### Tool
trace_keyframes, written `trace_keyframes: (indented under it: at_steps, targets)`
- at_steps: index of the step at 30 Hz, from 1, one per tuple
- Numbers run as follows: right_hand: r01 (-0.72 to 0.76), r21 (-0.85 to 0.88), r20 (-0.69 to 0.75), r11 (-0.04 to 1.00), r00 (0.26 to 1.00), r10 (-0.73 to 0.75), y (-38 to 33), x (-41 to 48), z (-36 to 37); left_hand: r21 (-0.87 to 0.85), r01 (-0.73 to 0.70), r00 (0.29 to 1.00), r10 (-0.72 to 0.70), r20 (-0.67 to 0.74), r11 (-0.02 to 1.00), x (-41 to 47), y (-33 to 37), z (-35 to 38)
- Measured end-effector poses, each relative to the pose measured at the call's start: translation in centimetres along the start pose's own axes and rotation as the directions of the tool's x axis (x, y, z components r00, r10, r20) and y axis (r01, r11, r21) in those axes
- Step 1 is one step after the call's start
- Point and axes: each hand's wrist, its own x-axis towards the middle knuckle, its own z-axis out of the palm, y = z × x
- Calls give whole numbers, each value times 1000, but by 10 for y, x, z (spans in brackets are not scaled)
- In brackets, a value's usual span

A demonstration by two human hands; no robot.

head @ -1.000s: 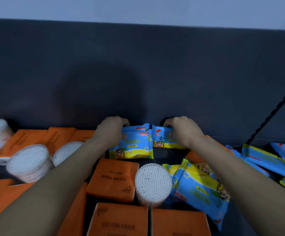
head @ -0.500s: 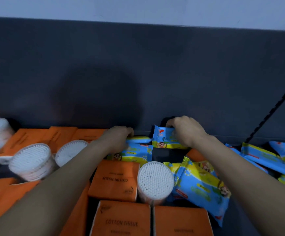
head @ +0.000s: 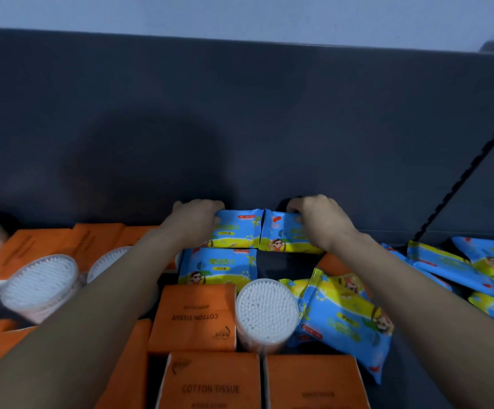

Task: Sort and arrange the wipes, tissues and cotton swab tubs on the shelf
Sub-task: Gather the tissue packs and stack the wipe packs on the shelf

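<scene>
**Two wipes packs held upright at the back of the shelf**

Both arms reach to twelve o'clock, toward the dark back panel (head: 240, 128). The left hand (head: 194, 221) has its fingers curled over the top corner of the left wipes pack (head: 240, 230). The right hand (head: 319, 222) grips the right wipes pack (head: 279, 234) in the same way. The two blue packs stand side by side against the panel with their edges touching.

At six o'clock of the left wipes pack, a flat wipes pack (head: 219, 265) lies face up. A bare patch of shelf (head: 284, 264) sits at its three o'clock. Nearer the person, the centre swab tub (head: 266, 311) stands upright. An orange tissue pack (head: 195, 317) is just beside it at nine o'clock, and a tilted wipes pack (head: 346, 323) leans at its three o'clock. Two front tissue packs (head: 210, 385) lie at six o'clock.

A loose heap of wipes packs (head: 461, 267) spreads at three o'clock of the frame. More swab tubs (head: 39, 287) and orange rear tissue packs (head: 48, 246) crowd the nine o'clock side.
</scene>
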Motion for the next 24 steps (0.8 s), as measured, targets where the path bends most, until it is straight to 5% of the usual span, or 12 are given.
trace_keyframes:
  at_steps: [5, 14, 24]
  targets:
    - [-17, 7, 38, 1000, 999, 17, -3, 1, 7, 101, -39, 999, 40, -2, 994, -1, 6, 5]
    - [-7, -32, -54, 999, 999, 6, -6, 0, 7, 28, -63, 995, 65, -77, 998, 0, 3, -12]
    - [15, -65, -144, 998, 989, -24, -6, -3, 10, 27, -21, 997, 20, 68, 999, -1, 4, 2]
